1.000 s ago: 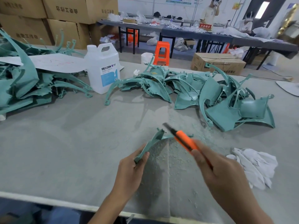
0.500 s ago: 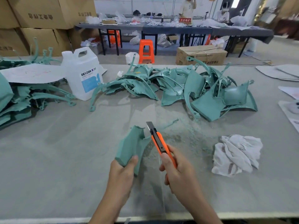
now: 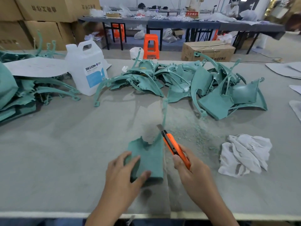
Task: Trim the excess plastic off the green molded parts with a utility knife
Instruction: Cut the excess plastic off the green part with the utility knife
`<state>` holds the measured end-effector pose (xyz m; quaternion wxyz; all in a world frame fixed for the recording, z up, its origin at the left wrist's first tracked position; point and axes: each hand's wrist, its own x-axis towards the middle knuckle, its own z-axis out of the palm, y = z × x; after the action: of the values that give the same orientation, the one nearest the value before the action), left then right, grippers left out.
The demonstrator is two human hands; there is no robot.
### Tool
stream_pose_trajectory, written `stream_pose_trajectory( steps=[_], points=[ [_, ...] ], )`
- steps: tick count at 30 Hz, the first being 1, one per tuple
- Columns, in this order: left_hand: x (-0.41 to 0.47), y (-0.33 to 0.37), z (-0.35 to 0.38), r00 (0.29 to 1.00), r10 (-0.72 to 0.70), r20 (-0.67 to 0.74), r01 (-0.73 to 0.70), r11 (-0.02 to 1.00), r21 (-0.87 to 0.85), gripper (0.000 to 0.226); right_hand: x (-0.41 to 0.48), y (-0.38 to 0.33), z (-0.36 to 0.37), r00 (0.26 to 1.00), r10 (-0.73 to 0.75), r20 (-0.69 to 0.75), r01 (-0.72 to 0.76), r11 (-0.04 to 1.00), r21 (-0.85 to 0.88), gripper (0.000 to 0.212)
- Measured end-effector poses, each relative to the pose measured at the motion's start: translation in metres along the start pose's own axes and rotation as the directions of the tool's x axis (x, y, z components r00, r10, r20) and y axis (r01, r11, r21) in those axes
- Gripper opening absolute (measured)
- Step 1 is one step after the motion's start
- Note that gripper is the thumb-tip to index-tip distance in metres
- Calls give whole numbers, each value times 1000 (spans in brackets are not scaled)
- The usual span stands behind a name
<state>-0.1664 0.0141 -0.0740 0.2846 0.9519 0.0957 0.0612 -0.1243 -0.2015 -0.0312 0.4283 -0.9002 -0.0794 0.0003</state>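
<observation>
A green molded part (image 3: 149,157) is held above the table's near middle, its broad face turned up toward me. My left hand (image 3: 123,175) grips its lower left corner, thumb on top and fingers curled round the edge. My right hand (image 3: 192,173) holds an orange utility knife (image 3: 175,149) by the handle. The blade is out and lies along the part's upper right edge, tip pointing away from me.
A heap of green molded parts (image 3: 203,88) covers the table's far middle and right; another pile (image 3: 19,95) lies at the left. A white DEXCON jug (image 3: 88,67) stands between them. A crumpled white rag (image 3: 244,154) lies right of the knife. Green shavings (image 3: 190,132) dust the table.
The part has turned from edge-on to broad face up in my left hand. The knife has swung from pointing left to lying along the part's right edge.
</observation>
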Motion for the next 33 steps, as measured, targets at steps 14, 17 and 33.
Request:
stream_pose_trajectory(
  steps=[14, 17, 33],
  points=[
    [-14, 36, 17, 957, 288, -15, -277, 932, 236, 52, 12, 0, 2, 994, -110, 19, 110, 930, -352, 37],
    [-15, 37, 18, 961, 275, -7, -266, 935, 236, 51, 8, -1, 5, 992, -120, 28, 122, 939, -323, 39],
    [-18, 36, 22, 964, 265, -4, -254, 930, 267, 49, -1, 1, 6, 993, -96, 63, 112, 930, -349, 43]
  ],
)
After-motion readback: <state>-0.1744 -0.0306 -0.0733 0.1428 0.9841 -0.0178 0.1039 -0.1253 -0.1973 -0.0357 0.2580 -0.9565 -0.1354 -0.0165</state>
